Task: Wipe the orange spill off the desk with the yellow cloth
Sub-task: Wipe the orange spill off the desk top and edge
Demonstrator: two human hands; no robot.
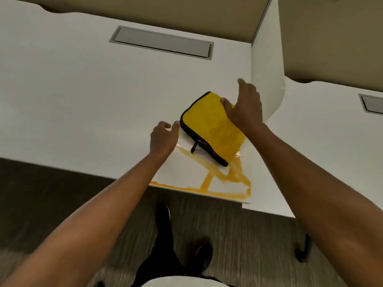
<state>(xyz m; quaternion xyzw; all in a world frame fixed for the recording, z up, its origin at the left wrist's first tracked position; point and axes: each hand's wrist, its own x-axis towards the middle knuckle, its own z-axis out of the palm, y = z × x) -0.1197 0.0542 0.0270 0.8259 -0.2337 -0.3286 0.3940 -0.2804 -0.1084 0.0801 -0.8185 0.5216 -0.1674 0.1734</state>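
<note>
Grey recessed cable hatch [161,42] set flush toward the far side, white rounded divider panel [267,65] upright at right, second hatch [372,104] beyond it, streaked grey-brown floor [51,183] below, black chair caster [303,253] at lower right.

Cloth [211,125] on desk [83,96] — behind spill [207,181].

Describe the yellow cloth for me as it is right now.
The yellow cloth is folded into a flat rectangle of soft-looking fabric with a dark stitched border and a small dark loop at its near edge. It lies askew on the white desk, its near corner over the orange spill. The right hand rests on its far side; the left hand is at its left edge.
</note>
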